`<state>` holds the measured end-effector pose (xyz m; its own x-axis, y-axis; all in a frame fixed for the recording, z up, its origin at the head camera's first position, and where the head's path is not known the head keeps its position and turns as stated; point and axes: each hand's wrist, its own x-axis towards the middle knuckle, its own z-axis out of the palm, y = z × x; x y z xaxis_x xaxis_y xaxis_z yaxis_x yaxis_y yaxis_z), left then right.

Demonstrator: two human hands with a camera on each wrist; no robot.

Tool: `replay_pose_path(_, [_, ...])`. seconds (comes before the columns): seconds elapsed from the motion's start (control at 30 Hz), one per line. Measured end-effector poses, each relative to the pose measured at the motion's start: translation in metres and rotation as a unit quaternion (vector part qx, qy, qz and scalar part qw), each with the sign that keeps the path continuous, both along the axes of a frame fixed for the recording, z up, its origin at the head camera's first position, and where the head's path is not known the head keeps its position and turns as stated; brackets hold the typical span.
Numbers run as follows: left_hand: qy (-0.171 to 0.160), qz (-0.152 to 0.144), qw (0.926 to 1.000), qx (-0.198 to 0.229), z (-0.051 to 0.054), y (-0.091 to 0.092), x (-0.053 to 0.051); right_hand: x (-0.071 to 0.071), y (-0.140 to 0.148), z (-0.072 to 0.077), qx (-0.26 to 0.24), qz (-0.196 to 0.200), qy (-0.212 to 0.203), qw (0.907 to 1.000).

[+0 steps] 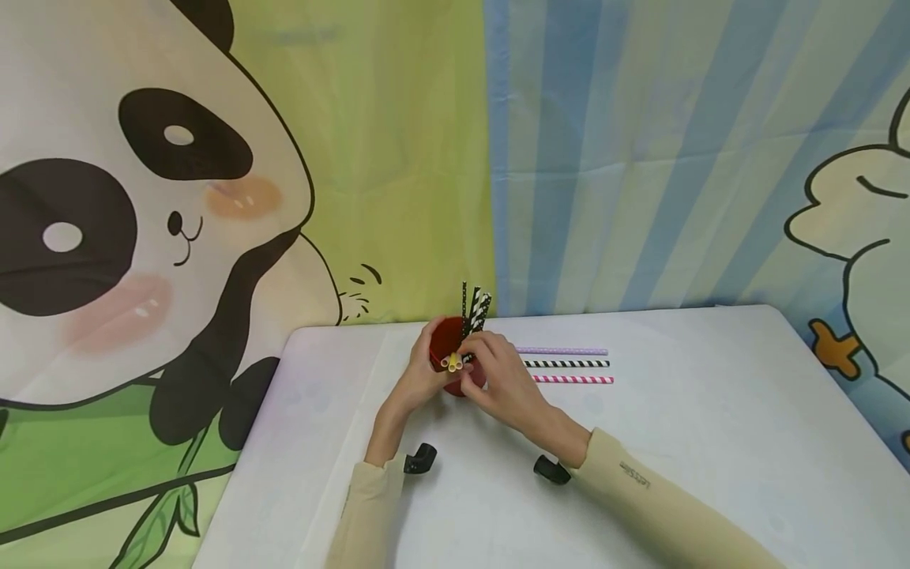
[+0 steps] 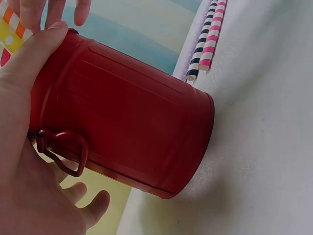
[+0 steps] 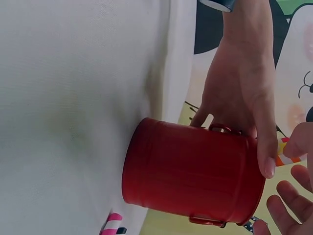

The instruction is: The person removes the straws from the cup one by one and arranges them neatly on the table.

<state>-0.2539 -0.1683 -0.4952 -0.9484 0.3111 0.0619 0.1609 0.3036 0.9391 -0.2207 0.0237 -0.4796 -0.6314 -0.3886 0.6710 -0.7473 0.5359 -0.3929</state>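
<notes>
Cream sleeves (image 1: pixel 661 506) came closest to the camera, reaching in over the white counter (image 1: pixel 711 442), the right one marked with small dark lettering. Behind the counter's back edge hung a printed backdrop (image 1: pixel 398 158), with a panda on its left part and blue stripes right of the middle. Near the middle of that back edge, the left hand (image 1: pixel 419 375) curled round the rim of a red bucket (image 2: pixel 127 117), its thumb lying along the lip (a small wire handle showed close by). The right hand (image 1: pixel 505 379) was at the bucket's mouth with its fingers bent beside the yellow straws (image 1: pixel 455 363); I could not tell whether it pinched them. Two black elbow-shaped pieces (image 1: pixel 421 458) showed by the cuffs. Several black-and-white straws (image 1: pixel 478 310) rose from the bucket toward the back edge. Right of it, three loose straws lay roughly parallel to that edge: a lavender straw (image 1: pixel 569 351) nearest it, then a black-striped straw (image 1: pixel 569 364), then a pink-striped straw (image 1: pixel 576 380).
</notes>
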Motion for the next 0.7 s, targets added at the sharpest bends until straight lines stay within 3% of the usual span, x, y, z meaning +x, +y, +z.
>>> replay_pose_path(0.1, [0.001, 0.01, 0.9999, 0.004, -0.015, -0.001, -0.007, -0.001, -0.001, -0.001, 0.005, -0.004, -0.004, 1.0])
replay_pose_path(0.2, [0.011, 0.014, 0.9998, 0.009, -0.019, -0.001, -0.009, -0.003, 0.0, -0.001, 0.007, -0.011, -0.005, 0.9999])
replay_pose_path(0.7, [0.026, 0.03, 0.9991, -0.012, -0.02, -0.002, -0.009, -0.004, -0.004, -0.002, 0.006, -0.02, -0.012, 0.9997])
